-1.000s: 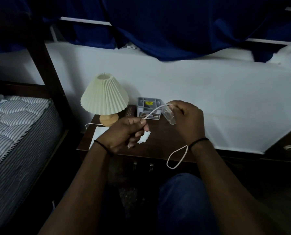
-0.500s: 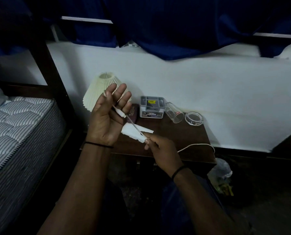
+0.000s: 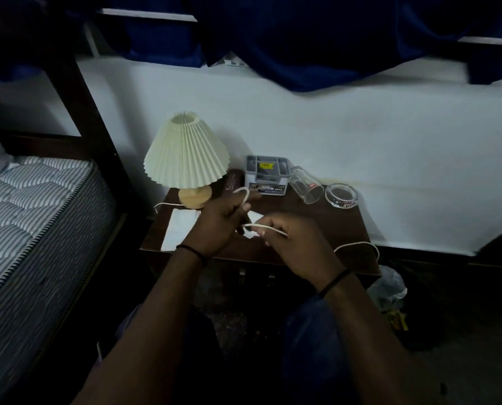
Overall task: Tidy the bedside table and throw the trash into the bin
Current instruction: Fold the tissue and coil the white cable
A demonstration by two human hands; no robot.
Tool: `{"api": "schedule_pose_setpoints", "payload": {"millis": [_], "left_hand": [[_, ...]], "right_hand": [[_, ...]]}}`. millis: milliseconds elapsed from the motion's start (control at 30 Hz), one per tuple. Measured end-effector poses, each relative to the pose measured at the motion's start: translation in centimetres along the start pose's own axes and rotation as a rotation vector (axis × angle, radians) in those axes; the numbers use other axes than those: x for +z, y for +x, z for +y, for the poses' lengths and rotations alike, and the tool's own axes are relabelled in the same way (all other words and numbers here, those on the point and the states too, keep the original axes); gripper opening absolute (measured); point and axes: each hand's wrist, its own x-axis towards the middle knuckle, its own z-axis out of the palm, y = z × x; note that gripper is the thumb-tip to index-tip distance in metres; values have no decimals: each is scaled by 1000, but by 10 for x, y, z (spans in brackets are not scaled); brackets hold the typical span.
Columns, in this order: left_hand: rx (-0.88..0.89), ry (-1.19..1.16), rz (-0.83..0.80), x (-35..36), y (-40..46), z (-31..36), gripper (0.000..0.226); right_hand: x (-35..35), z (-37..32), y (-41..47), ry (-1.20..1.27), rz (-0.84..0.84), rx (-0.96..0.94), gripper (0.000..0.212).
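Both my hands are over the dark wooden bedside table [image 3: 331, 229], working a white cable [image 3: 358, 244]. My left hand [image 3: 220, 220] has the cable looped around its curled fingers. My right hand [image 3: 290, 238] pinches the cable just beside it, and the loose end trails over the table's right front corner. A white paper [image 3: 182, 226] lies on the table under my hands, partly hidden. A plastic bag with trash [image 3: 390, 290] sits on the floor to the right of the table.
A pleated cream lamp [image 3: 185, 156] stands at the table's back left. Behind my hands are a dark flat item [image 3: 233, 179], a grey box [image 3: 267, 175], a clear glass on its side [image 3: 305, 184] and a glass ashtray [image 3: 341, 195]. A striped mattress [image 3: 33, 217] lies left.
My left hand has dropped from raised with straight fingers to curled, with the cable looped round it. My right hand moved up beside it. Earlier, my right hand put down the glass.
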Motion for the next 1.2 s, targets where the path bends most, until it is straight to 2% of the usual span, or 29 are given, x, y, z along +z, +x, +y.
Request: {"api": "schedule_pose_setpoints", "payload": {"millis": [67,167,200,267,367,433,500,633,700,800,933,1067,1200], "left_hand": [[-55,12,-111,-1,-1,3,26],[-210,-45,-327,-5,-6,11,51],[-277,-111,-394,-5,-8,13,59],[-365,-348,-457,-1,-13,20,59],[-418,-864,-466,-4,-10,26,43],[-360,-1109,-445,-11,-6,29,33],[-282,-1242,-368,-19,-3,33,28],[-160,-1364,-132,-20,-2,50,39],[-84,-1352,-71,-17,-1,55,41],[-17,-1307,18,-17,3,54,40],[-37,-1174,154,-16,2,42,45],[-68,-734,188,-9,-1,28,39],[-74,-199,-5,-7,-3,20,23]], "right_hand": [[-9,5,0,3,35,11,8],[-21,8,-3,57,100,25,5],[-24,8,-3,79,131,27,5],[-27,10,-2,113,219,14,5],[-24,20,-1,173,357,8,16],[-19,31,-3,171,397,42,24],[-14,40,-6,121,390,67,28],[-2,42,-7,51,233,103,34],[4,36,-5,13,137,101,32],[13,19,-8,-64,-26,48,42],[16,-2,-7,-34,-91,17,33],[8,-7,-5,-107,-30,-7,28],[-9,-9,-3,-148,101,-50,16]]}}
